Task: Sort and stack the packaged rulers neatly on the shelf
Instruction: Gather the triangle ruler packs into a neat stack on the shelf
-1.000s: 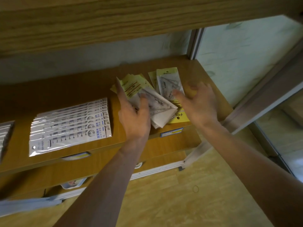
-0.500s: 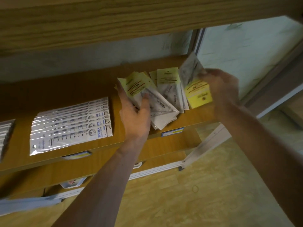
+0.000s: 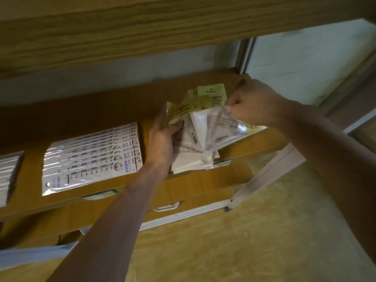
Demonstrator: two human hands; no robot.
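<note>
Straight ruler packs (image 3: 91, 159) lie stacked at shelf (image 3: 30, 198) left. Left hand (image 3: 162, 139) grips the fanned set-square packets (image 3: 203, 139) by their left edge; right hand (image 3: 250, 102) pinches one packet's upper right corner, nearer for squaring.

**Around the shelving: boards, wall, floor**

A thick wood-grain board (image 3: 162, 27) spans the top of the view. Behind it runs a pale grey-green wall (image 3: 101, 76). A light metal upright (image 3: 245, 55) stands at the back right corner, and a white slanted frame bar (image 3: 264, 176) runs down to the floor. Price-label holders (image 3: 101, 195) hang on the front edges of the boards, another one (image 3: 166, 206) lower down. The floor (image 3: 244, 251) is yellowish wood-pattern. A small ring (image 3: 246, 234) lies on it.
</note>
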